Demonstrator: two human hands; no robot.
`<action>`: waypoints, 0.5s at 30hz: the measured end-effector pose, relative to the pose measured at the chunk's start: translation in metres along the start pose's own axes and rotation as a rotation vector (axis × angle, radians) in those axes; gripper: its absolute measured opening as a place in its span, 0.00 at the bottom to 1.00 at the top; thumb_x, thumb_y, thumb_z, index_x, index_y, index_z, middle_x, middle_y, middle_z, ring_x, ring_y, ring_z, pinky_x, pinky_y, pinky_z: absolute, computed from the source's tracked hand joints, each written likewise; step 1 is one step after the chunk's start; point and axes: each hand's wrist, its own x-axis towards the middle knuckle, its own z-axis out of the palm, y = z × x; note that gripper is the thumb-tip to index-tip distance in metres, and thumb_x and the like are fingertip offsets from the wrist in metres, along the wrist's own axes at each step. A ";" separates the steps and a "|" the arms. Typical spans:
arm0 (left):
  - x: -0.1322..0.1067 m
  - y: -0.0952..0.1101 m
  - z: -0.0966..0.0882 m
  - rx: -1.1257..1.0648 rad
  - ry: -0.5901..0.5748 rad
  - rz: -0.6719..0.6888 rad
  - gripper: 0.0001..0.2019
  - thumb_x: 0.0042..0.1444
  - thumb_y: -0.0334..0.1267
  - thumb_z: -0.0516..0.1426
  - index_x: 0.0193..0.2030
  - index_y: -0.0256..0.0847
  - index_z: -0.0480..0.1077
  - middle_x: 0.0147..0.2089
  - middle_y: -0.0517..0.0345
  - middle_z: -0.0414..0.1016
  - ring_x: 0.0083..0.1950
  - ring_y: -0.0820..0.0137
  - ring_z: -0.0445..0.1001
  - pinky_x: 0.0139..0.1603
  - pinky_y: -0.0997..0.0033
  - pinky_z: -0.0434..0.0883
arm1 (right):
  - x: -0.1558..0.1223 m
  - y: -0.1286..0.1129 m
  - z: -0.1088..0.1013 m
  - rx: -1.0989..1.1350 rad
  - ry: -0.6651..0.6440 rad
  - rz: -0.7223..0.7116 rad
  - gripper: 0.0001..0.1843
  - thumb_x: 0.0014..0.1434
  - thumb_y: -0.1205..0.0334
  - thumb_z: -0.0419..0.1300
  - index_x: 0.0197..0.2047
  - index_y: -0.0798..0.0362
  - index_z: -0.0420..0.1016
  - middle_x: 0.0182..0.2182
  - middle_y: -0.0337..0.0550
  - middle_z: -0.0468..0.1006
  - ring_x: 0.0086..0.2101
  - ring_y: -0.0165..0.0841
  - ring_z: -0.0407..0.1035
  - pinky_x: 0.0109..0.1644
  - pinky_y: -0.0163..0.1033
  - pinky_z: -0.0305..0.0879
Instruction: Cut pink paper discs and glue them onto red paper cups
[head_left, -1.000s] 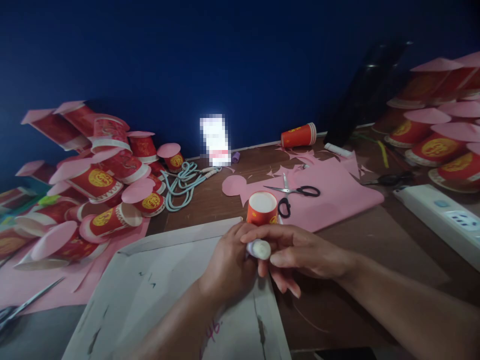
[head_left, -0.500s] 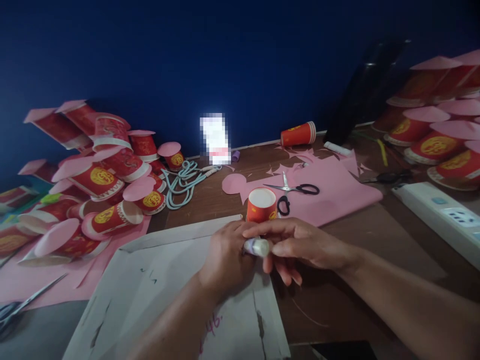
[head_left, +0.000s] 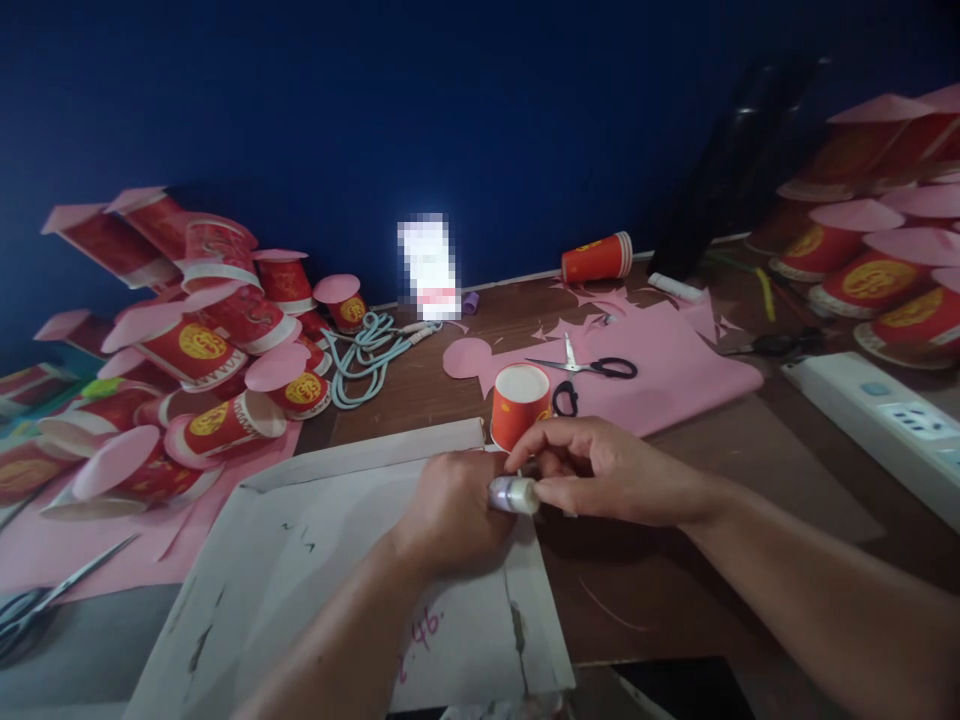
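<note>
My left hand [head_left: 457, 510] is wrapped round a small glue stick [head_left: 513, 494], holding it almost level above a white cardboard sheet. At the stick's whitish right end, the thumb and fingers of my right hand [head_left: 600, 475] close in and pinch it. Just beyond my hands a red paper cup [head_left: 519, 405] stands upside down with its pale base up. Black-handled scissors [head_left: 592, 368] lie open behind the cup on pink paper [head_left: 675, 370]. A pink paper disc [head_left: 467, 357] rests left of them.
Red cups with pink paper tops pile up at left [head_left: 199, 350] and right [head_left: 874, 285]. A white power strip [head_left: 847, 410], a pale blue cable [head_left: 360, 365], a lit blurred screen [head_left: 429, 265], stacked cups [head_left: 596, 258] and more scissors [head_left: 45, 610] surround the cardboard [head_left: 285, 600].
My right hand's fingers have curled in and drawn closer round the end of the glue stick. The left hand keeps its hold. The whole view has shifted slightly.
</note>
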 end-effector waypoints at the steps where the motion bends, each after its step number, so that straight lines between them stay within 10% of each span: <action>1: 0.000 0.001 -0.001 0.009 -0.026 -0.008 0.04 0.47 0.34 0.55 0.27 0.42 0.71 0.26 0.59 0.75 0.24 0.72 0.68 0.26 0.72 0.55 | 0.000 0.000 0.000 -0.001 -0.013 0.001 0.11 0.56 0.61 0.61 0.44 0.51 0.74 0.23 0.31 0.61 0.24 0.23 0.54 0.27 0.30 0.53; 15: 0.006 0.010 -0.009 0.287 -0.312 0.056 0.06 0.40 0.34 0.52 0.22 0.40 0.70 0.22 0.55 0.74 0.21 0.68 0.69 0.22 0.70 0.50 | -0.004 -0.003 -0.010 -0.137 -0.216 0.078 0.19 0.55 0.61 0.64 0.50 0.50 0.67 0.25 0.30 0.64 0.25 0.23 0.57 0.28 0.30 0.55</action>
